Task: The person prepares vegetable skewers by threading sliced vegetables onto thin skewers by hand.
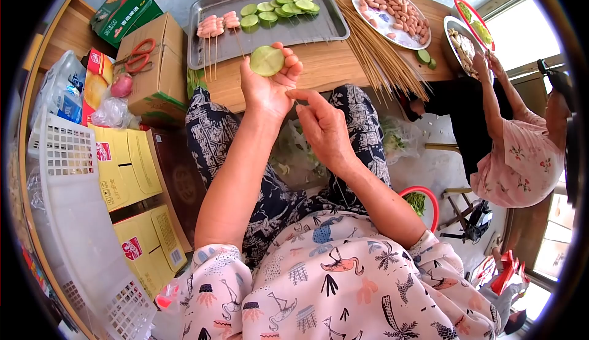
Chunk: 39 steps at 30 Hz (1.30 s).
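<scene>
A round, pale green slice [267, 61], which looks like zucchini, rests in my left hand [270, 88], palm up with fingers curled around it. Just below and to the right, my right hand [323, 125] pinches a thin skewer, mostly hidden by the hand, near my left wrist. Beyond my hands, a metal tray [261, 46] holds several skewered green slices [284, 5] and skewered pink sausages [210, 27]. Loose bamboo skewers [374, 45] lie in a bundle right of the tray.
A white plate of small sausages [392, 11] stands at the back right, with green cut ends [423, 56] beside it. Another person [521, 150] works over a metal bowl [460, 45]. Scissors [140, 56] lie on a cardboard box [153, 76] at left, near a white plastic basket [86, 217].
</scene>
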{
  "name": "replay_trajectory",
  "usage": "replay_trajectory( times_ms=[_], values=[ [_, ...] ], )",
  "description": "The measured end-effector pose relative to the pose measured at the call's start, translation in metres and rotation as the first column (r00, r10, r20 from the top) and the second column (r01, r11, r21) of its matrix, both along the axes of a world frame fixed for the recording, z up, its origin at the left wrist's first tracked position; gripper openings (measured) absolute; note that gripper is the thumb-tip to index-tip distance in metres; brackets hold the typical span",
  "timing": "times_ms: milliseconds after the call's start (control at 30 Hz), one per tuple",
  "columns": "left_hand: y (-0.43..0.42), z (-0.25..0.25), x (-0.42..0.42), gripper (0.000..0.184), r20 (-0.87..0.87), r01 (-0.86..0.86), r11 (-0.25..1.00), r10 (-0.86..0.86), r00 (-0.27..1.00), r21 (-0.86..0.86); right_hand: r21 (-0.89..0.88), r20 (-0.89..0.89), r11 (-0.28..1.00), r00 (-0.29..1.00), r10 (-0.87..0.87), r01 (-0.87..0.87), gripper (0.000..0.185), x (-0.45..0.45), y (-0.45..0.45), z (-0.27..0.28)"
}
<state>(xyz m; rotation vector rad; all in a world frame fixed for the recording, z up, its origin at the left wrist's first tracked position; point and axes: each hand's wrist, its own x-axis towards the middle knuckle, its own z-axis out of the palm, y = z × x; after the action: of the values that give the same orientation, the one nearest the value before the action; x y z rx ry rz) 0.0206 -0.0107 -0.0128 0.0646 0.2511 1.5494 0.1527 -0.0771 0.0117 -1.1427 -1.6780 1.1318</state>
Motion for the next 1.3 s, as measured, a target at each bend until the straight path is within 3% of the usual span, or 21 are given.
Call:
replay_trajectory(
  times_ms=[200,267,300,500,700,800,867,1000,1200,1300],
  values=[
    [-0.002,0.002,0.004,0.038,-0.021,-0.016,0.999,0.015,1.0,-0.034,0.046,0.054,0.999,0.998,-0.024,0.022,0.021,-0.006,0.008,0.002],
    [-0.008,0.003,0.016,0.038,-0.023,0.063,0.997,-0.064,0.998,-0.042,0.084,0.048,0.996,0.998,-0.047,0.042,0.021,-0.008,0.015,-0.001],
    [-0.006,0.006,0.015,0.048,-0.064,0.043,0.994,-0.05,0.997,-0.105,0.087,0.022,0.996,0.999,-0.037,0.035,0.021,-0.009,0.02,-0.003],
    [-0.013,0.025,0.019,0.077,-0.325,0.011,0.995,-0.043,0.945,-0.098,0.041,0.021,0.999,0.999,-0.034,0.033,0.022,-0.005,0.022,0.002],
    [-0.012,0.022,0.02,0.074,-0.321,0.03,0.997,-0.051,0.946,-0.069,0.018,0.011,0.999,0.999,-0.051,0.051,0.021,0.001,0.022,-0.002],
    [-0.009,0.012,0.016,0.066,-0.345,-0.023,0.999,0.009,0.938,-0.036,-0.136,-0.025,0.99,0.999,0.021,-0.024,0.019,0.007,0.017,-0.002],
    [-0.01,0.014,0.019,0.062,-0.366,-0.016,1.0,0.009,0.931,-0.016,-0.127,-0.135,0.992,0.991,-0.007,-0.01,0.017,0.009,0.014,-0.008],
    [-0.007,0.013,0.022,0.054,-0.39,0.001,0.999,0.013,0.921,0.037,-0.125,-0.162,0.992,0.987,-0.011,-0.009,0.016,0.01,0.018,-0.011],
    [-0.011,0.01,0.04,0.052,-0.394,-0.002,0.999,-0.015,0.919,-0.042,-0.171,-0.377,0.985,0.925,-0.042,-0.025,0.014,0.008,0.027,-0.03],
    [-0.013,0.008,0.049,0.052,-0.43,0.007,0.998,-0.036,0.902,-0.069,-0.303,-0.481,0.948,0.874,-0.064,-0.097,0.011,0.015,0.027,-0.027]
  ],
)
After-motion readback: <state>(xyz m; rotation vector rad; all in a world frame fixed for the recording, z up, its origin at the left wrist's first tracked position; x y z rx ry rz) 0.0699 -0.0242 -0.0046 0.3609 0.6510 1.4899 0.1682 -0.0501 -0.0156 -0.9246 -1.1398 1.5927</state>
